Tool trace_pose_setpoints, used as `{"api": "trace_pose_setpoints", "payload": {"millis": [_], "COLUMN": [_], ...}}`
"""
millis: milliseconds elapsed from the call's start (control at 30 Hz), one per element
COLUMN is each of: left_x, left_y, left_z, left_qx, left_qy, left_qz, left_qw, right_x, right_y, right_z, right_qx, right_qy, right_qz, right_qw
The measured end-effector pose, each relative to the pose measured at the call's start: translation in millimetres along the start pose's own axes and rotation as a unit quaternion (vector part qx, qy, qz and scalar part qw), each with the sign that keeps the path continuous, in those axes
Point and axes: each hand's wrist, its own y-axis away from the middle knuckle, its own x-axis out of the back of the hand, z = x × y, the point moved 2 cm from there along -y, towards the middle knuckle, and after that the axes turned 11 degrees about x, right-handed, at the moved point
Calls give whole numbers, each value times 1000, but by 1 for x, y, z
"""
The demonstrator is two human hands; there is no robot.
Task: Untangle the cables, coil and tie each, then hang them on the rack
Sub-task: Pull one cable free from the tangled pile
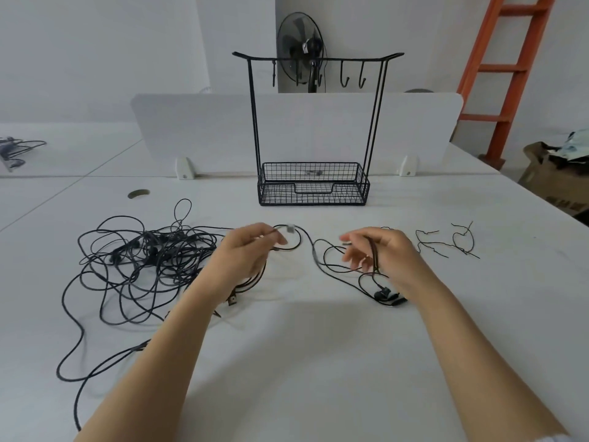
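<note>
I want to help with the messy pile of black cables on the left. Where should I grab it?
Probably not the knotted middle of the cable pile. Take the loose strand trailing toward you at the pile's near left, from above: it lies flat and alone on the table.

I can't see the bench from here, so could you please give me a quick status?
Left hand pinching a cable near its plug, right hand gripping looped strands. Tangle still knotted at left. Rack hooks bare. Ties loose at right.

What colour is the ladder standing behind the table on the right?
The ladder is orange-red; the head view, the only one, shows it.
</note>
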Motion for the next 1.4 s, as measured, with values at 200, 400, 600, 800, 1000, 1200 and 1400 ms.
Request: {"api": "trace_pose_setpoints", "payload": {"millis": [200,400,600,800,1000,1200,1400], "left_x": [10,-20,-30,-32,-26,-29,-31], "left_y": [2,-5,-3,2,-3,-6,-8], "left_z": [5,-8,-17,-12,-10,-16,-22], "left_qx": [-55,71,100,41,1,92,154], "left_qy": [204,75,-68,-114,-81,83,326], "left_qz": [-78,35,28,20,160,6,-27], "left_qw": [974,994,992,992,984,992,932], "right_x": [17,22,8,-45,-50,-41,-57], "right_y": [-1,-8,-2,6,7,6,16], "right_z": [4,28,20,16,19,14,17], "right_qx": [28,-33,68,-23,-43,-12,73], "right_qy": [6,218,303,-31,-89,12,308], "right_qz": [33,117,80,-88,-51,-16,-102], "right_qw": [999,968,947,995,994,1000,943]}}
